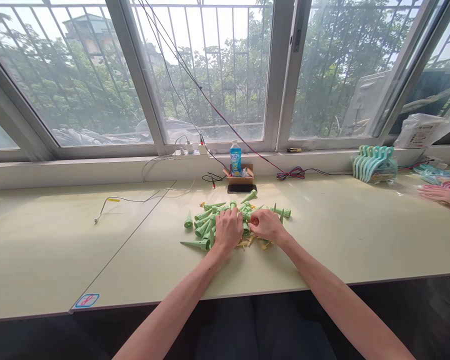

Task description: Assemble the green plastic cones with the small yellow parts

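A heap of light green plastic plant watering spikes (202, 229), cone-shaped with wide collared ends, lies on the table before me. My left hand (229, 230) is closed over the right part of this heap, its fingers curled round a green spike (246, 228) that is mostly covered. Right beside it, my right hand (268, 225) is pinched at the spike's wide end; whatever sits between those fingertips is hidden. Small yellow plastic pieces (251, 240) lie scattered under and in front of both hands. One spike (188, 221) rests apart at the left edge.
Behind the heap are a dark phone (242, 189) and a cardboard box (243, 179) with a blue bottle (235, 159). Cables (290, 173) lie along the sill. Farther right stand green hangers (375, 164), and another person's hand (444, 195) touches pink items.
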Available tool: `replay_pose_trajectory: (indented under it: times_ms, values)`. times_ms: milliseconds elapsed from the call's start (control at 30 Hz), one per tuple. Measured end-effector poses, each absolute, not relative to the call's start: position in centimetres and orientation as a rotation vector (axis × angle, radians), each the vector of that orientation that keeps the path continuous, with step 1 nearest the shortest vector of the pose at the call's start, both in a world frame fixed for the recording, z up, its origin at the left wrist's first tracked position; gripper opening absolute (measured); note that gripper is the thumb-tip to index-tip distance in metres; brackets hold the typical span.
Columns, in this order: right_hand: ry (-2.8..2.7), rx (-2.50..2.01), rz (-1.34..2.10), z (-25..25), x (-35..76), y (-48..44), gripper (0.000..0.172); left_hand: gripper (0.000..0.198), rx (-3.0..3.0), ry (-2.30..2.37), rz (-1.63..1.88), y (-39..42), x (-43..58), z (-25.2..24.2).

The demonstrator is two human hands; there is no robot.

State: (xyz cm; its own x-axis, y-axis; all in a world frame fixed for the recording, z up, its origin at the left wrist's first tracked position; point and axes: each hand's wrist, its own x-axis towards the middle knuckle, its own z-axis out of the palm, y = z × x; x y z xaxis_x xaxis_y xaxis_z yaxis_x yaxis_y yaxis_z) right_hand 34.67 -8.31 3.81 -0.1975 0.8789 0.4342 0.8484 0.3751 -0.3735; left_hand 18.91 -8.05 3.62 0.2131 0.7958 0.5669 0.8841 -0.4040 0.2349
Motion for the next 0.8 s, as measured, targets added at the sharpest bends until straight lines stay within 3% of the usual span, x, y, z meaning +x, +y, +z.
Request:
replay_pose_trajectory:
  times_ms: [233, 433, 800]
  values:
    - [-2.130, -1.585, 0.038, 3.94, 34.46, -8.44, 0.012, 0.027, -2.315, -1.599, -1.131, -7.91, 18.96, 3.61]
    - [-2.185, -1.661, 0.018, 4.36, 34.37, -8.62, 0.020, 0.017, -2.391, -1.221, -1.474, -8.11, 19.05, 3.52]
    - [-2.248, -1.698, 0.037, 4.33, 34.29, -8.52, 0.020, 0.016, -2.518, -1.029, -1.538, -8.19, 19.28, 3.30]
